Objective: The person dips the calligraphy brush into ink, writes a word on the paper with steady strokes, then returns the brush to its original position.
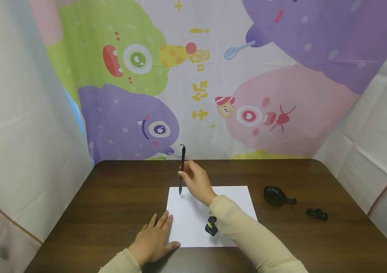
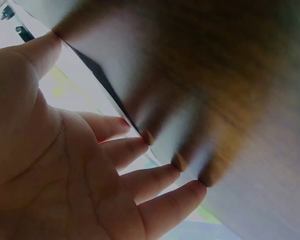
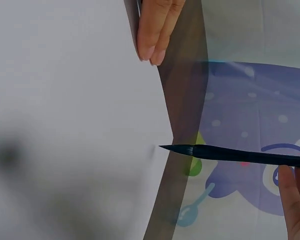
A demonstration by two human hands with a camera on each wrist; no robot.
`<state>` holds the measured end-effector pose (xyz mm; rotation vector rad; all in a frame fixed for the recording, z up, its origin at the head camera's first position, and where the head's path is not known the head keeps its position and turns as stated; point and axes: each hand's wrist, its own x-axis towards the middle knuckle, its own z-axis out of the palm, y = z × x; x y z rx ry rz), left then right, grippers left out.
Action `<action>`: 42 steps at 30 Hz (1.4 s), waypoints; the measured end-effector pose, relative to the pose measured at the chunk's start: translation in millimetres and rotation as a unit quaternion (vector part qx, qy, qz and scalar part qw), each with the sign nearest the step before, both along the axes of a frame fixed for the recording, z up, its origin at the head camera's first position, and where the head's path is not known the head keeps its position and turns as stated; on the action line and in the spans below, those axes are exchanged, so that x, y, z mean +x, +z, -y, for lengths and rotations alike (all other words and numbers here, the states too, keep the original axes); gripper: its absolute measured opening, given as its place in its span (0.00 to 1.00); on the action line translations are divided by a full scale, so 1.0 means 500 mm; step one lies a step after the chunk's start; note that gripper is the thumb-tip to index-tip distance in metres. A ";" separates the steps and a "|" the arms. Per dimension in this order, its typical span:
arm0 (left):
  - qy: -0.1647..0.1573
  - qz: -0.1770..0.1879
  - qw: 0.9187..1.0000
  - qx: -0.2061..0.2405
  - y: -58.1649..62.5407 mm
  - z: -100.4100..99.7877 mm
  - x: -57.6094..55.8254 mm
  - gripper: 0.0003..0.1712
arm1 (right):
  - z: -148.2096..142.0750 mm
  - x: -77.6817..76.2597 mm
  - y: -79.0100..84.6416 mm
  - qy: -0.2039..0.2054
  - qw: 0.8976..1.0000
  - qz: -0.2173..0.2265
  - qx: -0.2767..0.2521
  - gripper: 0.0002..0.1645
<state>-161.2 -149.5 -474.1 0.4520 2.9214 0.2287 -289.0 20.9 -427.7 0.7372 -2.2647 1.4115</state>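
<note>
A writing brush (image 1: 182,159) with a dark handle and a hanging loop stands nearly upright in my right hand (image 1: 197,182), which pinches it between thumb and fingers. Its pointed tip is close over the upper left corner of a white sheet of paper (image 1: 190,227). In the right wrist view the dark bristles of the brush (image 3: 230,154) come to a fine point, and no marks show on the paper (image 3: 80,75). My left hand (image 1: 154,237) rests with spread fingers at the sheet's left edge. Seen from the left wrist, the fingertips of that hand (image 2: 85,160) touch down along the edge.
To the right of the paper lies a black dish with a narrow handle (image 1: 276,195), and beyond it a small black uneven piece (image 1: 317,214). Both are on the dark wooden table (image 1: 121,197). A cartoon-printed curtain (image 1: 207,144) hangs behind the table's far edge.
</note>
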 end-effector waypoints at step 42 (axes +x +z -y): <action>0.001 -0.003 1.000 0.006 0.003 -0.002 0.002 0.51 | 0.002 0.058 -0.017 0.054 0.997 0.014 0.046 0.08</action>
